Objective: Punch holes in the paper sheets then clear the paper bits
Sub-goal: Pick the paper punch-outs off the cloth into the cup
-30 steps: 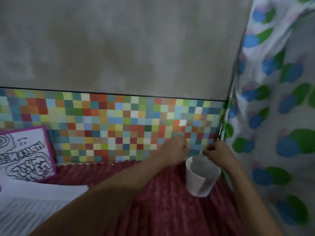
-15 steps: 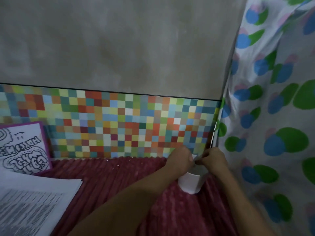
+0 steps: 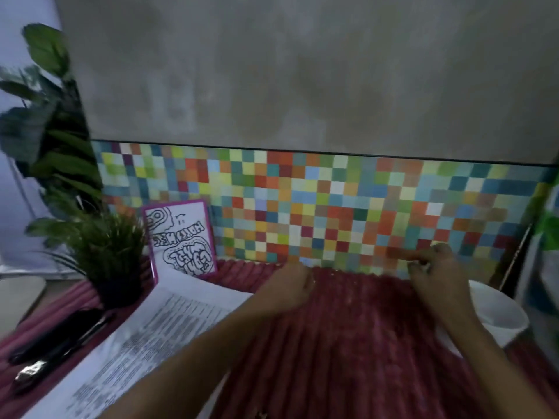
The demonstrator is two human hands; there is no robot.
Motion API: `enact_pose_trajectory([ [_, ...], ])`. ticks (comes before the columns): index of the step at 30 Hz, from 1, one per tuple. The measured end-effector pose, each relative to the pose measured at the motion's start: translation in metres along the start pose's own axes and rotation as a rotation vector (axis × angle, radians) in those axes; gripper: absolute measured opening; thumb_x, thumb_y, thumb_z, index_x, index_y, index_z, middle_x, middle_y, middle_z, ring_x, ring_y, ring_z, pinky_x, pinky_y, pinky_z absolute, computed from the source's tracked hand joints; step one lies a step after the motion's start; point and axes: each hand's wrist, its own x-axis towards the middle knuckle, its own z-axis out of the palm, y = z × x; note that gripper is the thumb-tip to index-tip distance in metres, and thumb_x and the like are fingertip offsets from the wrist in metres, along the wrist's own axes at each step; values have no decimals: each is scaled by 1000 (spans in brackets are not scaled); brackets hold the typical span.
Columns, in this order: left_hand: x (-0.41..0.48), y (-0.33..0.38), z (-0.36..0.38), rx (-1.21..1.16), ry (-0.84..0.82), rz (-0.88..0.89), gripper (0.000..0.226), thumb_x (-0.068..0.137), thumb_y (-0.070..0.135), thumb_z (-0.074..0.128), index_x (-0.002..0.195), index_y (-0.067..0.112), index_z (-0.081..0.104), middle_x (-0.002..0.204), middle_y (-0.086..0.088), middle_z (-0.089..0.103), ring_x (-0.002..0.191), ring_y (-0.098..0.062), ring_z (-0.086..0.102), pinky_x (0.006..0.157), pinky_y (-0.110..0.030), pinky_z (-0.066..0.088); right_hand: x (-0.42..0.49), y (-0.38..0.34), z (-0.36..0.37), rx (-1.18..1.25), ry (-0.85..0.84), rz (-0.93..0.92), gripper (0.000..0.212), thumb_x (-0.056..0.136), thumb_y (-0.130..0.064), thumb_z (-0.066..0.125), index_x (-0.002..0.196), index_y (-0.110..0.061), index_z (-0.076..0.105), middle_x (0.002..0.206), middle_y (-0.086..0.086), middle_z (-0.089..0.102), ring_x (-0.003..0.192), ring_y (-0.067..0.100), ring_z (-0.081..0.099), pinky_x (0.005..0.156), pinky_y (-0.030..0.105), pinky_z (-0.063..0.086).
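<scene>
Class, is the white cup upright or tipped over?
Upright: the white cup stands on the red cloth, open mouth facing up.

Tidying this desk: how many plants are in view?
2: a small potted grassy plant on the red cloth left of the framed drawing, and a tall broad-leaved plant behind it at far left. Others may sit offscreen.

Left hand point(image 3: 292, 284): reaching forward, bare forearm extending, fingers curling under. Right hand point(image 3: 431, 272): reaching forward, staying apart from left; fingers blurring, grip unreadable.

Red ribbed cloth point(image 3: 348, 343), paper sheets point(image 3: 151, 343), white cup point(image 3: 496, 316), potted plant point(image 3: 112, 255), black hole punch point(image 3: 54, 343), pink-framed card point(image 3: 181, 240)
</scene>
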Motion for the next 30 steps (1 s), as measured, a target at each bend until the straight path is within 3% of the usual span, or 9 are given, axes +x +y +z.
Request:
enact_pose_trajectory([
  [2,-26,-40,-16,105,-58,-86,21,86,10,52,70,0,62,74,-14,63,66,-23,57,62,-22,36,1,-19,33,99,-140,13,20,77,6,65,90,-4,77,87,13,68,78,25,61,73,27,41],
  [5,-51,-78,-23,152,-154,-161,22,73,25,50,61,6,55,68,-9,61,67,-27,61,56,-32,39,-2,-39,86,197,-337,40,14,78,5,66,82,-3,78,74,3,68,70,16,61,61,15,41],
  [8,-56,-89,-19,174,-158,-142,16,77,23,61,78,8,67,83,-4,69,76,-19,62,65,-29,45,-11,-48,135,192,-464,104,13,82,1,66,73,-2,75,74,7,72,68,19,63,67,27,51],
  [10,-54,-92,-16,206,-129,-81,19,75,19,60,60,14,49,70,1,58,66,-17,52,62,-25,35,-15,-48,159,150,-513,138,18,81,-6,71,66,-15,72,75,5,71,74,20,66,70,29,51],
  [14,-53,-104,-8,270,-118,-35,39,79,21,61,57,26,30,66,8,35,68,-16,40,63,-28,36,-18,-43,183,3,-465,173,8,83,-25,73,86,-19,78,88,2,74,83,22,69,76,31,54],
  [18,-53,-111,-7,342,-105,52,21,78,36,49,64,22,43,72,5,37,69,-17,40,64,-34,46,-19,-41,190,-40,-380,202,9,83,-26,71,86,-20,77,91,4,74,84,25,69,76,35,56],
  [24,-51,-116,-3,370,-36,85,20,89,26,60,91,13,74,99,-5,66,88,-23,63,76,-37,53,-17,-37,193,-20,-281,313,19,87,-9,57,77,-12,74,87,11,73,82,30,68,71,32,53],
  [27,-51,-113,-2,426,3,131,13,84,16,64,81,5,69,92,-10,64,76,-29,63,62,-39,54,-19,-34,192,56,-244,316,19,88,-8,56,76,-10,70,86,10,71,79,27,66,65,27,43],
  [30,-58,-101,0,572,-31,234,10,71,8,68,65,13,63,72,-1,59,52,-16,56,39,-23,37,-20,-34,187,224,-250,173,12,87,-10,63,79,-11,72,87,3,69,80,18,63,69,25,43],
])
